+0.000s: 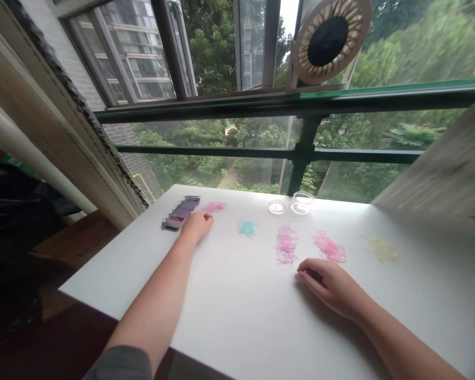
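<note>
Small piles of thin loops that look like rubber bands lie across the white table (229, 295). My left hand (198, 225) is curled closed beside the far-left pink pile (214, 207), just right of a phone (183, 212). Its fingertips are too small to show what they hold. My right hand (326, 282) has thumb and fingers drawn together in a pinch, below the purple pile (286, 244) and the bright pink pile (329, 246). Whatever is between those tips cannot be made out. A blue pile (247, 228) lies between the hands, and a yellow pile (382, 250) is farther right.
Two round clear plastic containers (277, 207) (302, 202) stand near the table's back edge. Behind are a dark green railing (206, 152) and a window. A curtain (75, 111) hangs at left, and a round fan-like object (328, 41) is above.
</note>
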`<action>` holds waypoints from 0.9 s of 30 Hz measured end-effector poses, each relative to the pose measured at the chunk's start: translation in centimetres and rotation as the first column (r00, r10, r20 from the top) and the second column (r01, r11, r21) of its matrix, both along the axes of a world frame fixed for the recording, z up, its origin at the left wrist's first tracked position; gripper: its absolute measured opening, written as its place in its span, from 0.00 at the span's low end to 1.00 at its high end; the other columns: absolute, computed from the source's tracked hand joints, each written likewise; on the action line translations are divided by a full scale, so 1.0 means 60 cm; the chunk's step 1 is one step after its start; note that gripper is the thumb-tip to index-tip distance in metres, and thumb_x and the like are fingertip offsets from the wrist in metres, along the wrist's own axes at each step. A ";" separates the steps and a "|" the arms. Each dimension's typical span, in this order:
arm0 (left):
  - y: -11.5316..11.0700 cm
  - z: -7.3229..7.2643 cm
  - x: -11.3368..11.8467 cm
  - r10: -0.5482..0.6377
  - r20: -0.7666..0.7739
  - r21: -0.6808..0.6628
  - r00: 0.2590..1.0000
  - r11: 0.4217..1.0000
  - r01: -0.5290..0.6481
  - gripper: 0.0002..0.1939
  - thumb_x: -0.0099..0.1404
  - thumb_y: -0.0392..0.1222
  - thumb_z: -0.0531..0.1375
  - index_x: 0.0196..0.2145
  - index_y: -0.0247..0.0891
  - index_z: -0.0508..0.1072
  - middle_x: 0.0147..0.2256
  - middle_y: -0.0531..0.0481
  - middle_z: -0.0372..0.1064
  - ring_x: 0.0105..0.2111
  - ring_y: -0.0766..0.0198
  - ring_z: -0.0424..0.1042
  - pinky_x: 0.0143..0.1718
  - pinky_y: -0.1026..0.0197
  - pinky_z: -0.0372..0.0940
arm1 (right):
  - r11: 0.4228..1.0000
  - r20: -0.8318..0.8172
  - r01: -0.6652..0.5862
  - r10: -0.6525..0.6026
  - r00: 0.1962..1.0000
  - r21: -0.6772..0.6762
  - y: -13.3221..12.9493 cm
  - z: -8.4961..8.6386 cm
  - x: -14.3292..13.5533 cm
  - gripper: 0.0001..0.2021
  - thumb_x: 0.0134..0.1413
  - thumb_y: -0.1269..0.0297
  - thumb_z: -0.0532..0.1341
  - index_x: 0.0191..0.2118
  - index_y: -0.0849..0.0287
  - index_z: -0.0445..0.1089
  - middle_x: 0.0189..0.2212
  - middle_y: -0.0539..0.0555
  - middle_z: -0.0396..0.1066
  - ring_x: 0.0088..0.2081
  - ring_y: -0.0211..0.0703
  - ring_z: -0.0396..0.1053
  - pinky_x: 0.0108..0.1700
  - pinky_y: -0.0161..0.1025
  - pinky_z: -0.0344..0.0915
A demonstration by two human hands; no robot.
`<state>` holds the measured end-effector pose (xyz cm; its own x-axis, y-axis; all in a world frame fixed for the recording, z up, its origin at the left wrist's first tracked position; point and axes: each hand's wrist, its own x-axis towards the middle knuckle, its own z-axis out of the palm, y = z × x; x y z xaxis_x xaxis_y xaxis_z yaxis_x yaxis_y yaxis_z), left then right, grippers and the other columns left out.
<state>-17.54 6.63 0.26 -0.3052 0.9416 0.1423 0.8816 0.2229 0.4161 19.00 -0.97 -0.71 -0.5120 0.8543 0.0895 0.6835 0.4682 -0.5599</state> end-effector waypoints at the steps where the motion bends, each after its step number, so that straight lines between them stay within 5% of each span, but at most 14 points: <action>1: 0.002 -0.004 0.007 -0.003 -0.003 0.007 1.000 1.000 0.003 0.11 0.54 0.44 0.56 0.32 0.40 0.75 0.34 0.47 0.75 0.35 0.57 0.72 0.34 0.61 0.63 | 1.000 -0.001 0.004 -0.004 1.000 -0.001 0.000 0.000 0.000 0.09 0.56 0.61 0.52 0.32 0.56 0.68 0.26 0.53 0.70 0.28 0.42 0.66 0.30 0.38 0.60; 7: 0.012 -0.014 0.022 -0.009 -0.029 0.035 1.000 0.999 0.010 0.14 0.53 0.50 0.58 0.34 0.39 0.74 0.35 0.48 0.75 0.35 0.58 0.72 0.35 0.62 0.64 | 1.000 -0.003 0.013 -0.013 1.000 -0.008 0.000 0.002 0.000 0.09 0.56 0.61 0.53 0.32 0.56 0.69 0.26 0.53 0.70 0.28 0.42 0.66 0.30 0.37 0.59; 17: 0.019 -0.011 0.023 -0.039 -0.094 0.015 0.995 0.999 0.040 0.10 0.55 0.41 0.55 0.31 0.40 0.76 0.34 0.45 0.75 0.35 0.55 0.73 0.36 0.60 0.64 | 1.000 -0.016 0.021 -0.021 1.000 -0.012 0.000 0.006 -0.002 0.09 0.55 0.63 0.53 0.31 0.57 0.69 0.27 0.53 0.71 0.28 0.42 0.66 0.32 0.38 0.61; 27: 0.020 -0.010 0.030 -0.035 -0.106 0.030 0.994 0.999 0.038 0.11 0.55 0.45 0.56 0.33 0.40 0.76 0.35 0.46 0.76 0.36 0.56 0.73 0.35 0.61 0.64 | 1.000 -0.015 0.022 -0.022 1.000 -0.016 -0.001 0.006 -0.003 0.08 0.55 0.63 0.53 0.31 0.57 0.69 0.25 0.52 0.70 0.27 0.40 0.65 0.29 0.36 0.59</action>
